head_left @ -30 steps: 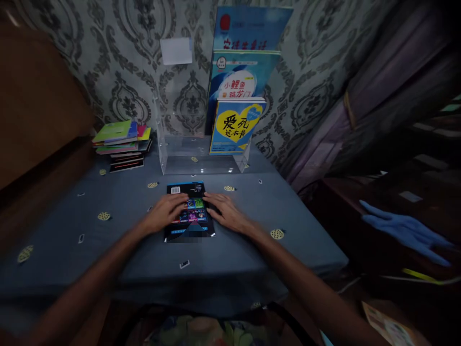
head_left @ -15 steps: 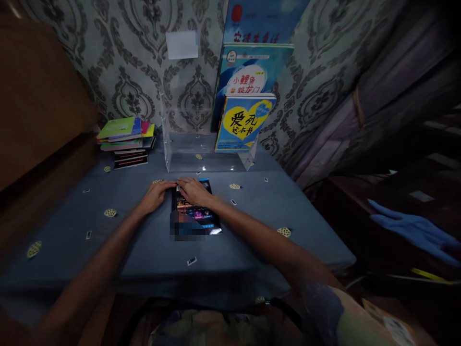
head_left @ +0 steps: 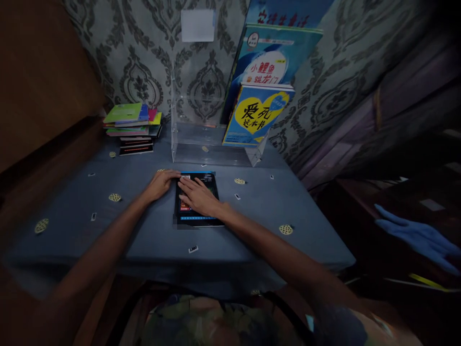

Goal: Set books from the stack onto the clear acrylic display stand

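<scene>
A dark, glossy book, its cover printed with small coloured pictures and a blue strip, lies flat on the table near the middle. My right hand rests palm down on it with the fingers spread, hiding much of the print. Beside its upper left corner is my left hand, whose fingers reach out to touch that corner. The left thumb is not clearly visible.
Behind the book stands a clear acrylic rack holding a blue and yellow book and taller blue books. A stack of thin booklets sits at the back left. At right lies a blue glove.
The right hand has slid down the book toward me and its fingers have spread. The book now lies straighter and flatter. The view has shifted slightly.
</scene>
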`<act>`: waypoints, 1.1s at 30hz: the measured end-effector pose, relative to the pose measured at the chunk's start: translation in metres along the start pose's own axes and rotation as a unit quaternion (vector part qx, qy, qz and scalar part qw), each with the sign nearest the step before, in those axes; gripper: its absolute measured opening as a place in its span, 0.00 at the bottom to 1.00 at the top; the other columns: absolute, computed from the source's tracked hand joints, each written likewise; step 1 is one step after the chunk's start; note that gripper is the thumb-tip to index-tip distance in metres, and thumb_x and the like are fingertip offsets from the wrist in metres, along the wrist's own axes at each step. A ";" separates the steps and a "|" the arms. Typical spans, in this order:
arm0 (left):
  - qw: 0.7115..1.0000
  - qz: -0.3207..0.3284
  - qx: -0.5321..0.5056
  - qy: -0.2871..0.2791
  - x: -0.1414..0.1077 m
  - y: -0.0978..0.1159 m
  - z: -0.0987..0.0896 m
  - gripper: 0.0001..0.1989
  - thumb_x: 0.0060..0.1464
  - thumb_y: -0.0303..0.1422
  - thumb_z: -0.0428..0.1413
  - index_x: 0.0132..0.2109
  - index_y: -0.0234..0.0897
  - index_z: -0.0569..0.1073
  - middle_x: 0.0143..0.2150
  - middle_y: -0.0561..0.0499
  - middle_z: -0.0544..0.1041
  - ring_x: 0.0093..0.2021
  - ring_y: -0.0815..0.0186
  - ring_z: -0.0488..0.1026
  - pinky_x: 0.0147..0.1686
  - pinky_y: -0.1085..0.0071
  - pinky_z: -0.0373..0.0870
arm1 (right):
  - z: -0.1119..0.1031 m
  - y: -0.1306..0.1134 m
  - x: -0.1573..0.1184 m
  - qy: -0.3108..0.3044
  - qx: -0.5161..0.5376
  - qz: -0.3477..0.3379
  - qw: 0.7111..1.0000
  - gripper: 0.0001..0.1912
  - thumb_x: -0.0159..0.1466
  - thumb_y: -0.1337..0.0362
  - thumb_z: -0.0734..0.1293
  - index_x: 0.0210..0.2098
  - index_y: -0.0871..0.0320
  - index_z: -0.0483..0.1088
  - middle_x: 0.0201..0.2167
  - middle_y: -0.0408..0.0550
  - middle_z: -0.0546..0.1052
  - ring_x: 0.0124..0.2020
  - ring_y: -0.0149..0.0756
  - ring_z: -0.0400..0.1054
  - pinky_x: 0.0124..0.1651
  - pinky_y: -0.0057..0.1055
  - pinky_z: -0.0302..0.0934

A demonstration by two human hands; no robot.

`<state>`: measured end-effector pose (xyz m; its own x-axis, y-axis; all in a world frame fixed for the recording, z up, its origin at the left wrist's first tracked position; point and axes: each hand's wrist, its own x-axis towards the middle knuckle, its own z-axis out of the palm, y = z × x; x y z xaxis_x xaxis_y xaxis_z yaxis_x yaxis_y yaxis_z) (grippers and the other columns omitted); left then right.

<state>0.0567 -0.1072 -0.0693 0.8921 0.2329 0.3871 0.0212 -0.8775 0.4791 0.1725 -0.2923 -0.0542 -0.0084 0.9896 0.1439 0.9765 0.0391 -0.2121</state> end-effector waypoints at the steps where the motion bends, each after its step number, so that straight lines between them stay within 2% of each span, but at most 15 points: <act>1: 1.000 -0.002 0.000 0.001 0.000 0.000 0.000 0.24 0.54 0.22 0.45 0.49 0.41 0.80 0.54 0.49 0.81 0.56 0.62 0.77 0.61 0.58 0.69 | -0.001 -0.002 -0.002 -0.001 0.003 -0.006 1.000 0.26 0.75 0.58 0.56 0.67 0.65 0.60 0.70 0.59 0.61 0.73 0.44 0.48 0.73 0.50 0.43; 5: 1.000 0.000 0.001 0.005 -0.001 -0.003 0.002 0.23 0.55 0.23 0.45 0.49 0.41 0.80 0.54 0.49 0.81 0.55 0.62 0.77 0.61 0.57 0.69 | -0.004 -0.006 -0.011 0.000 0.020 -0.032 0.999 0.25 0.75 0.57 0.56 0.67 0.60 0.62 0.69 0.56 0.62 0.73 0.44 0.49 0.72 0.51 0.45; 10: 1.000 0.005 0.000 0.008 -0.002 -0.005 0.002 0.23 0.55 0.23 0.45 0.49 0.39 0.80 0.55 0.48 0.80 0.56 0.61 0.76 0.61 0.56 0.68 | -0.003 -0.012 -0.027 -0.015 0.037 -0.067 0.997 0.24 0.75 0.58 0.56 0.67 0.59 0.62 0.69 0.54 0.62 0.73 0.44 0.47 0.73 0.52 0.44; 18: 1.000 -0.010 0.007 -0.014 0.000 0.003 -0.003 0.23 0.56 0.23 0.45 0.49 0.42 0.81 0.55 0.51 0.80 0.57 0.61 0.76 0.62 0.55 0.68 | -0.014 -0.028 -0.059 -0.031 0.024 -0.133 0.990 0.21 0.75 0.58 0.59 0.65 0.49 0.65 0.70 0.48 0.61 0.74 0.44 0.47 0.74 0.52 0.40; 20: 1.000 -0.011 0.009 -0.014 0.000 0.004 -0.004 0.23 0.57 0.23 0.45 0.49 0.42 0.81 0.55 0.51 0.80 0.57 0.61 0.76 0.62 0.55 0.68 | -0.015 -0.033 -0.065 -0.037 0.020 -0.141 0.989 0.21 0.74 0.59 0.59 0.66 0.49 0.64 0.70 0.48 0.61 0.73 0.45 0.47 0.74 0.53 0.40; 27: 1.000 -0.002 0.021 -0.019 0.000 0.003 -0.005 0.23 0.56 0.24 0.45 0.49 0.41 0.80 0.56 0.50 0.80 0.58 0.60 0.75 0.61 0.54 0.68 | -0.002 -0.052 -0.087 -0.017 0.025 -0.101 0.994 0.26 0.73 0.56 0.61 0.69 0.52 0.58 0.71 0.48 0.59 0.74 0.44 0.43 0.75 0.53 0.36; 33: 1.000 -0.003 0.024 -0.016 0.000 0.002 -0.004 0.22 0.57 0.25 0.45 0.48 0.42 0.81 0.56 0.50 0.80 0.58 0.60 0.75 0.62 0.54 0.67 | -0.012 -0.056 -0.120 -0.027 0.050 -0.053 0.997 0.29 0.73 0.54 0.60 0.70 0.56 0.55 0.72 0.51 0.57 0.75 0.44 0.42 0.74 0.54 0.39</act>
<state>0.0547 -0.1071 -0.0649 0.9057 0.2253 0.3592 0.0472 -0.8954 0.4428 0.1215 -0.4150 -0.0477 -0.1251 0.9849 0.1197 0.9431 0.1555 -0.2940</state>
